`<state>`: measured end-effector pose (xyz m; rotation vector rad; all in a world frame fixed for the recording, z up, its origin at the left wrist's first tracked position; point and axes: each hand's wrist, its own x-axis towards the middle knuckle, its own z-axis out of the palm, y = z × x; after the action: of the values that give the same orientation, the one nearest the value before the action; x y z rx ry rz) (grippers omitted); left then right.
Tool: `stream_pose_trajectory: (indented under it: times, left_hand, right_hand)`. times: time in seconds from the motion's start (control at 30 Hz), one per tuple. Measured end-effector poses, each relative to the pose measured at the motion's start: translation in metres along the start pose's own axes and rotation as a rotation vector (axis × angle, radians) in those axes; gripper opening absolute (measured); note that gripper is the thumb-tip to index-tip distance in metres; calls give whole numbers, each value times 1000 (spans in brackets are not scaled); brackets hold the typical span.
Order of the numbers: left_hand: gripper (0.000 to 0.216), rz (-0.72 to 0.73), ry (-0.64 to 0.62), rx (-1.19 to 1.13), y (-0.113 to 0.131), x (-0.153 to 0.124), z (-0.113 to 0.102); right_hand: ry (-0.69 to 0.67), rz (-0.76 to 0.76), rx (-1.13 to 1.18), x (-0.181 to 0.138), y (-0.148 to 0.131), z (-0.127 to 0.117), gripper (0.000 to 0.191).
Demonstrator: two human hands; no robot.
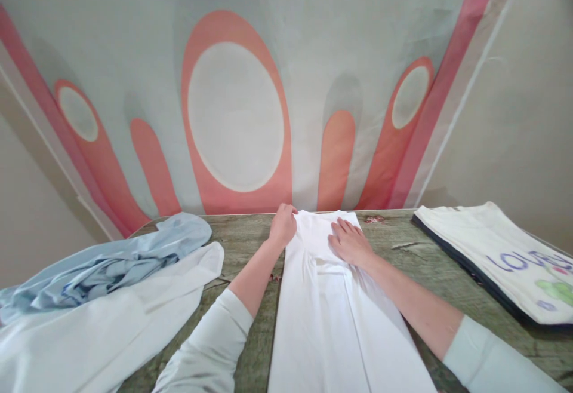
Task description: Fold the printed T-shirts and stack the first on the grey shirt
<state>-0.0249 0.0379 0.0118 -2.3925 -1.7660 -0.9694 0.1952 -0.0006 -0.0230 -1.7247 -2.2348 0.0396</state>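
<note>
A white garment (pixel 329 315) lies in a long, narrow shape down the middle of the table, with creases and a folded edge along its centre. At its far left corner my left hand (pixel 283 224) is closed, the fingers pinching the cloth edge. My right hand (pixel 351 242) rests flat on the upper right part of the garment, fingers stretched out and slightly apart. Whether the garment is a shirt or a dress cannot be told. Its near end runs out of the bottom of the view.
The table (pixel 394 238) has a wood-grain top. On the left lie a crumpled light blue garment (pixel 179 235) and a white cloth (pixel 147 309). A folded stack on the right has a cream printed garment (pixel 492 238) on top. Behind the table stands a patterned wall (pixel 304 82).
</note>
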Motion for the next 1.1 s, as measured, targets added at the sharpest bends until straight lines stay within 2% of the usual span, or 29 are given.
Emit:
stream_pose_trajectory:
  times: [0.13, 0.23, 0.37, 0.5, 0.6, 0.7, 0.87, 1.1]
  left_hand:
    - [25, 48, -117, 53, 18, -25, 8]
    - [28, 59, -191, 100, 21, -35, 12]
    - [37, 79, -297, 148, 11, -34, 10]
    - [44, 32, -362, 176, -8, -26, 9]
    - [43, -23, -355, 184, -16, -21, 13]
    - [43, -89, -282, 182, -19, -18, 15]
    - [34, -228, -154, 156, -27, -17, 3]
    - [24, -361, -197, 105, -31, -6, -7]
  right_hand:
    - [-21, 19, -30, 0, -1, 0, 50]
    - [-27, 29, -40, 0, -1, 0, 51]
    - [-28, 25, -47, 0, -1, 0, 49]
    - [-43, 28, -54, 1, 1, 1, 50]
    - [-44, 22, -59, 2, 1, 2, 50]
    - [-38, 13, -67, 1, 1, 2, 49]
    - [-33, 10, -75, 1, 2, 2, 48]
    - [-24, 3, -73, 1, 3, 3, 49]
